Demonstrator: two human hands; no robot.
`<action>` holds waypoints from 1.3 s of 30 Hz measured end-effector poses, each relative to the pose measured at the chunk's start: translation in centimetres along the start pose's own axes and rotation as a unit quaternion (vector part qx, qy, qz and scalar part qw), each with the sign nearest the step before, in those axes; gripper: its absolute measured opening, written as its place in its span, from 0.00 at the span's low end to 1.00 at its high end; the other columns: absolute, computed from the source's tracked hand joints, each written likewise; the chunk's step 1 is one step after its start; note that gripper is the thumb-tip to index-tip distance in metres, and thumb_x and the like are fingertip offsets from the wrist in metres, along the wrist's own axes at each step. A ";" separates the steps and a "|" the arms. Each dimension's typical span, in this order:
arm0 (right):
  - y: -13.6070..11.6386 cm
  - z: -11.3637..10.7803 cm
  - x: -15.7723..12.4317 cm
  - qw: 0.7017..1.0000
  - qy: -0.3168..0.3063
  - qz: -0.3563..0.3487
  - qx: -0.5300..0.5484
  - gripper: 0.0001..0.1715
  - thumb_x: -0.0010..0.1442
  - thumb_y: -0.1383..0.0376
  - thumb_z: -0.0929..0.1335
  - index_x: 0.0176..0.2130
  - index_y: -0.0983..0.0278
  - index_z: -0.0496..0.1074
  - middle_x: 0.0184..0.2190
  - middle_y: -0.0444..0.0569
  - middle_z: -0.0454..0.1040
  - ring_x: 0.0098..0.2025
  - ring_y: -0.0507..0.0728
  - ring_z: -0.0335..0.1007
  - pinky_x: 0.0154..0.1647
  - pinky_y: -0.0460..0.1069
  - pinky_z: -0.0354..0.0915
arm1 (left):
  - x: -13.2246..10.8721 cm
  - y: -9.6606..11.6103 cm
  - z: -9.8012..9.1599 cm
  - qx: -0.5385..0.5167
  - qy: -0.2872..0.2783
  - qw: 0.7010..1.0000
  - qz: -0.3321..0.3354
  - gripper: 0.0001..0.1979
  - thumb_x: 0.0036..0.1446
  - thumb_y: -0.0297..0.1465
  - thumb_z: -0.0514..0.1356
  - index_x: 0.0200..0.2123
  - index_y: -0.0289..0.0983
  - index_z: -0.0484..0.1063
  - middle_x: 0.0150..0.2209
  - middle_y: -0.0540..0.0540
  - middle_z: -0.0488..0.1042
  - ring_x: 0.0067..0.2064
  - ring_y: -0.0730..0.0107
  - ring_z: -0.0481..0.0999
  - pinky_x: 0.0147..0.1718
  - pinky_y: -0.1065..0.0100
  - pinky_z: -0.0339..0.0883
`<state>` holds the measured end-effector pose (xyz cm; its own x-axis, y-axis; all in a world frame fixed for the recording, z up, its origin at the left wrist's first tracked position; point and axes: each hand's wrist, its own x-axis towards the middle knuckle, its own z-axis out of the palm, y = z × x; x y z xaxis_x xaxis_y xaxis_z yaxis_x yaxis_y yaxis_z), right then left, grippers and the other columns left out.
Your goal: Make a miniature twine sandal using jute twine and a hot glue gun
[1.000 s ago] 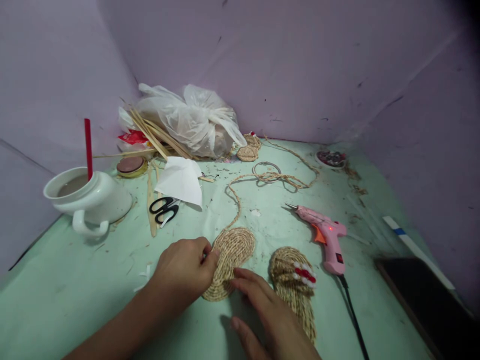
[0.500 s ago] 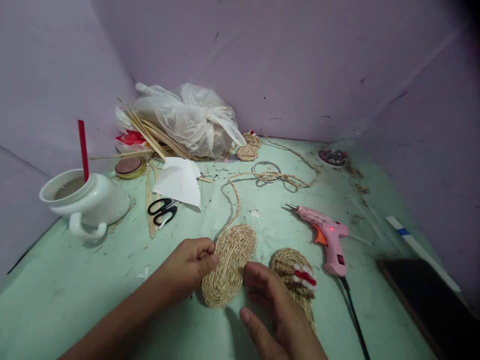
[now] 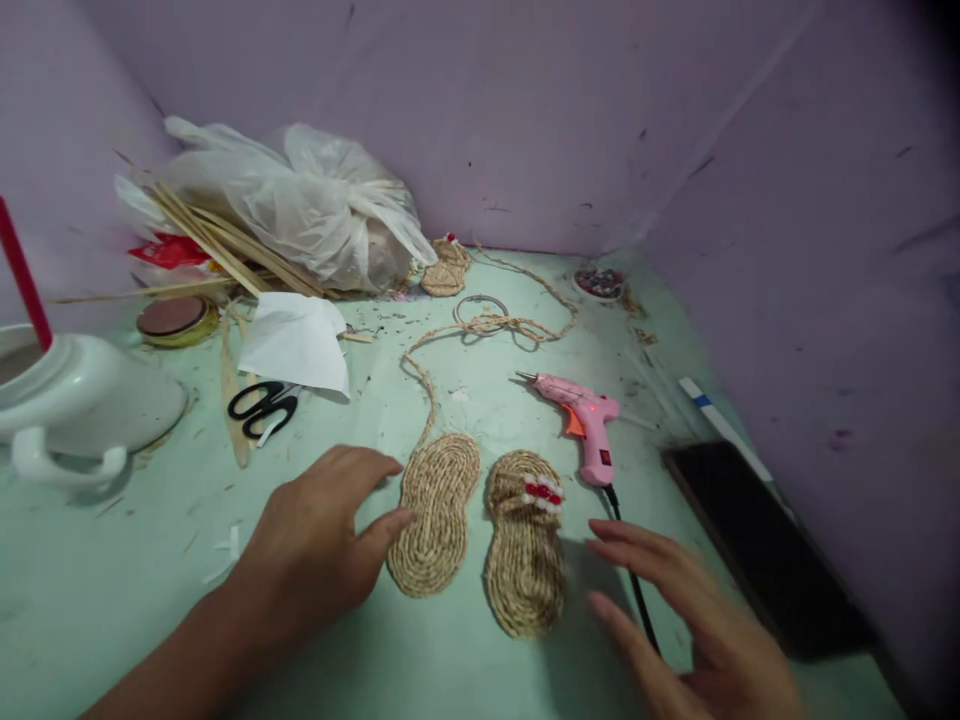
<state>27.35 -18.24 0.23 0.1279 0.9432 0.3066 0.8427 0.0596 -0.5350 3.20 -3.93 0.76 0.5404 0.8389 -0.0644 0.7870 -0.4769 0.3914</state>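
Note:
A coiled straw-rope sole (image 3: 437, 515), shaped like a small slipper, lies flat on the pale green table (image 3: 337, 660). Its loose braided cord (image 3: 429, 385) runs away from the top toward the back. My left hand (image 3: 322, 525) is at the sole's left side, thumb and fingers apart, the thumb tip at its edge. To the right of the sole lies a finished-looking miniature straw slipper (image 3: 525, 570), with a strap of red and white beads (image 3: 542, 493). My right hand (image 3: 690, 620) hovers to the right of this slipper, fingers spread, nothing in them.
A pink glue gun (image 3: 581, 415), its red light on, lies behind the slipper with its cable trailing forward. A dark phone (image 3: 765, 550) lies at right. Scissors (image 3: 262, 405), white paper (image 3: 292, 345), a white mug (image 3: 97, 390) and a plastic bag (image 3: 315, 210) stand or lie left.
My right hand has moved right, from beside the coiled sole to beyond the beaded slipper. My left hand's fingers have opened away from the sole. The view has turned rightward.

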 end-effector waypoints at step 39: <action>-1.1 4.0 -0.1 0.976 -0.017 -0.216 -0.020 0.11 0.54 0.70 0.67 0.40 0.62 0.72 0.38 0.50 0.80 0.43 0.59 0.76 0.48 0.57 0.71 | 0.2 -0.7 -0.4 -0.011 0.234 0.968 0.089 0.11 0.58 0.25 0.51 0.38 0.36 0.72 0.39 0.42 0.76 0.44 0.58 0.71 0.45 0.53 0.63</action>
<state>24.28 -17.11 -2.36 -0.2601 0.8431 0.4707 0.8341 0.4418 -0.3302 2.68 -3.30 0.87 0.4688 0.7738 0.4261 0.6845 -0.6231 0.3785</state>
